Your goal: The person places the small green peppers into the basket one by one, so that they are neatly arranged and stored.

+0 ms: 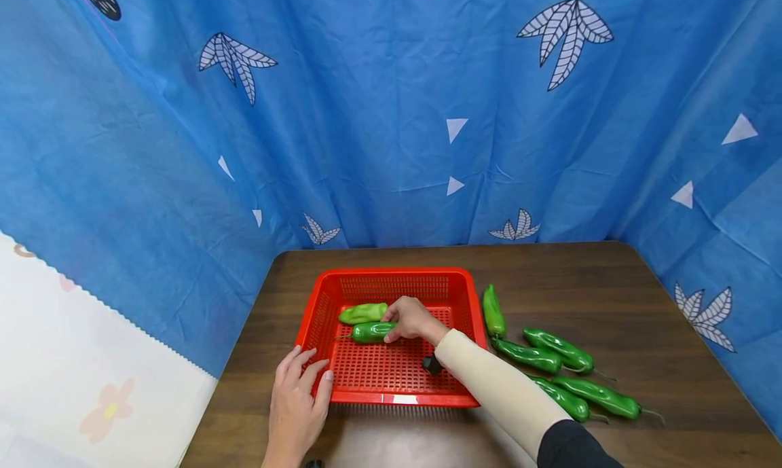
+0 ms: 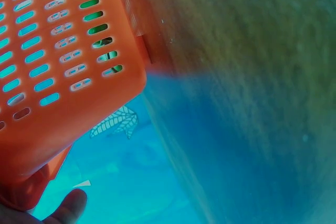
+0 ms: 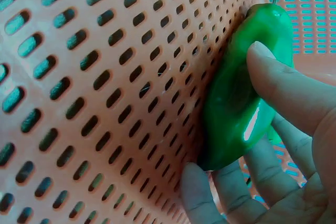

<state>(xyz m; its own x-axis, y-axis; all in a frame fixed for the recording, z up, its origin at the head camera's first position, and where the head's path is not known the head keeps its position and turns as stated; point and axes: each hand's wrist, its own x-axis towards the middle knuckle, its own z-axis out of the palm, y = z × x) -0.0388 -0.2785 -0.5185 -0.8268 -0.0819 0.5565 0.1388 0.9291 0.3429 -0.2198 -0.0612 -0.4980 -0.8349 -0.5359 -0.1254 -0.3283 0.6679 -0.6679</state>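
Note:
A red plastic basket point(image 1: 404, 399) with slotted walls sits on the brown table. Inside it my right hand point(image 1: 408, 318) holds a glossy dark green pepper point(image 1: 368, 332), with the thumb on one side and fingers on the other. In the right wrist view, that pepper point(image 3: 239, 95) lies against the slotted basket floor point(image 3: 121, 82). A lighter green pepper point(image 1: 360, 312) lies just behind it in the basket. At the basket's front left corner rests my left hand point(image 1: 301, 400), fingers spread and touching the rim. The left wrist view shows only part of this hand point(image 2: 71, 205) below the basket wall point(image 2: 58, 40).
Right of the basket, a light green pepper point(image 1: 493, 312) and several dark green peppers point(image 1: 559, 346) lie on the table point(image 1: 238, 386). My right forearm passes over the basket's right front corner. A blue patterned curtain point(image 1: 391, 149) hangs behind the table.

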